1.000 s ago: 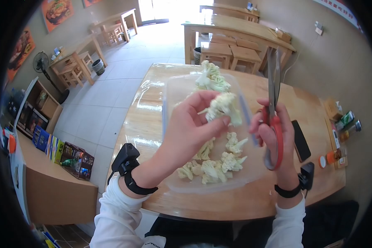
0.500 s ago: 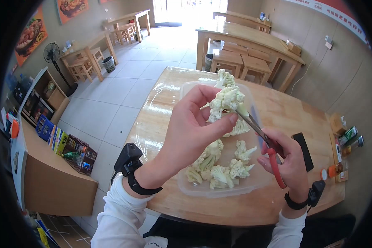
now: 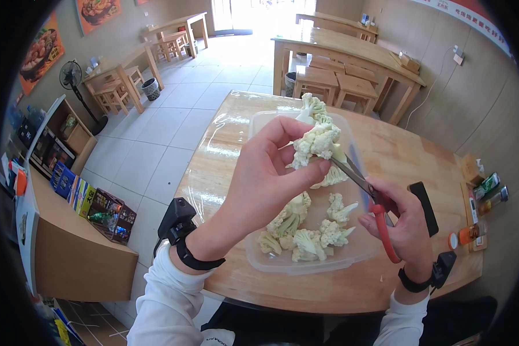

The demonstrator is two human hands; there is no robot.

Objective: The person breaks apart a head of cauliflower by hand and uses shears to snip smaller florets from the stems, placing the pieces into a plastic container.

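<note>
Red-handled scissors [image 3: 378, 209] sit in the right hand [image 3: 406, 222], whose fingers are wrapped around the handles. Their steel blades angle up and left to the pale stem of a cauliflower floret [image 3: 316, 141], which the left hand [image 3: 268, 173] pinches between thumb and fingers above the far part of a translucent plastic tub [image 3: 305, 269]. Whether the stem lies fully between the two edges is hard to tell.

The clearest hazard is the left thumb [image 3: 317, 170]: its tip is just beside the blade points, so a slip off the stem, or a roll of the floret in that light pinch, could bring steel against skin. A grip too near the cut would be the cause; one farther back on the crown looks safer. Squeezing harder instead might crumble the curds.

A piece coming loose could also go astray. The scissors cross above the tub's right side, so a bit flicked rightward could clear the rim and land on the wooden bench [image 3: 236, 288], while one dropping straight should join the cut florets [image 3: 309, 245] inside. Lower down, the black device [image 3: 442, 270] strapped to the right wrist is near a loose jar lid [image 3: 453, 240]; a wide swing of that arm could knock it.
</note>
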